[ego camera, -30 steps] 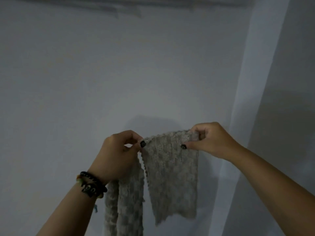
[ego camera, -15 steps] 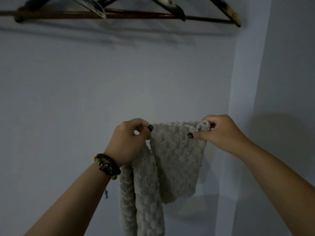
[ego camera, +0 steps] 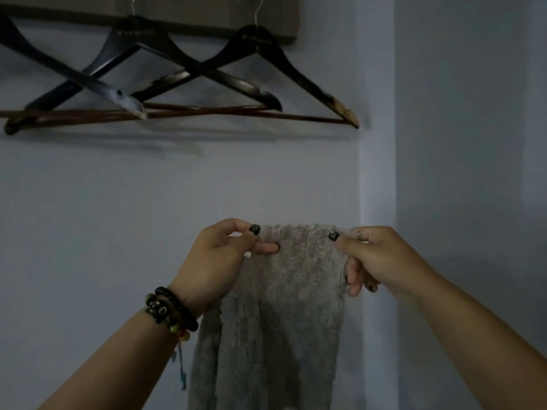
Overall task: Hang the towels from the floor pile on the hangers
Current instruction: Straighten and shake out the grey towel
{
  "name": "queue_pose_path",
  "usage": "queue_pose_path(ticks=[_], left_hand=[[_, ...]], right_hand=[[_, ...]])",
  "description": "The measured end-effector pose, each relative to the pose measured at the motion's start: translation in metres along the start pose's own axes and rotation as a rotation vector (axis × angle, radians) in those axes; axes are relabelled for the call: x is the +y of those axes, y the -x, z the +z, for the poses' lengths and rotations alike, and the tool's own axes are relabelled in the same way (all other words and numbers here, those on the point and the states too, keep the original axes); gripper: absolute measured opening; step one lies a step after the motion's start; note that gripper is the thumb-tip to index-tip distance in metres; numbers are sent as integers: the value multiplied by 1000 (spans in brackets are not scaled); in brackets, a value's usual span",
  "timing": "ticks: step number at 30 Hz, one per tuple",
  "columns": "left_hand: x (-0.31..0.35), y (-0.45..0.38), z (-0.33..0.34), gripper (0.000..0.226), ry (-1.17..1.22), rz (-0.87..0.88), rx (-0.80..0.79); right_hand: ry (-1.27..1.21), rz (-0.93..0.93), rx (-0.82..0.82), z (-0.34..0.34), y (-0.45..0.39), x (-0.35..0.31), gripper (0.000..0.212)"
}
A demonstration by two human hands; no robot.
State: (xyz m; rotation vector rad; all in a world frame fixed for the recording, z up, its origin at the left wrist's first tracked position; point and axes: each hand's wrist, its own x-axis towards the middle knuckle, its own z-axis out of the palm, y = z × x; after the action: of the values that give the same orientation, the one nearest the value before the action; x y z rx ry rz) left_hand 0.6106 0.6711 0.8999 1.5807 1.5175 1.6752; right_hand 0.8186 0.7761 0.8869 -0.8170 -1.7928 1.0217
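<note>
A grey, nubby towel [ego camera: 284, 306] hangs in the lower middle of the frame, stretched flat along its top edge between two raised hands. The left hand [ego camera: 219, 258] pinches the towel's upper left corner — thumb in front, one finger laid across the cloth just below the edge — so its grip is closed on the fabric. The right hand [ego camera: 373, 255] holds the upper right corner the same way, thumb pressed on the front face and the other fingers curled behind the cloth's right border. From that held edge the towel drops straight down past both wrists and runs out of the bottom of the frame; on its left side a second fold of cloth hangs behind the left forearm. A stack of dark beaded bracelets [ego camera: 170, 312] circles the left wrist. In the upper left of the frame, well above the towel and apart from it, three dark hangers [ego camera: 257, 54] overlap one another against a pale wall [ego camera: 118, 202], their metal hooks reaching up to a brown wooden board [ego camera: 207, 10] at the top edge.
</note>
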Motion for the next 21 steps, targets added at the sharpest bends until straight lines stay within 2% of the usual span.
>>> queue_pose_path(ticks=[4, 6, 8, 11, 14, 18, 21], left_hand=[[24, -16, 13, 7, -91, 186, 63], [34, -23, 18, 7, -191, 281, 122], [42, -31, 22, 8, -218, 343, 193], [51, -39, 25, 5, -178, 373, 255], [54, -42, 25, 6, -154, 390, 267], [56, -53, 17, 26, -256, 390, 332], [56, -67, 7, 29, -342, 424, 428]], right_hand=[[-393, -26, 32, -6, -5, -13, 16], [-554, -140, 20, -6, -8, -21, 14], [-605, -284, 30, -4, -11, -25, 20], [-341, -520, 92, 1, -17, -22, 39], [-105, -673, 116, 8, -24, -18, 53], [82, -752, 224, 17, -40, -28, 54], [13, -762, 290, 18, -53, -40, 43]])
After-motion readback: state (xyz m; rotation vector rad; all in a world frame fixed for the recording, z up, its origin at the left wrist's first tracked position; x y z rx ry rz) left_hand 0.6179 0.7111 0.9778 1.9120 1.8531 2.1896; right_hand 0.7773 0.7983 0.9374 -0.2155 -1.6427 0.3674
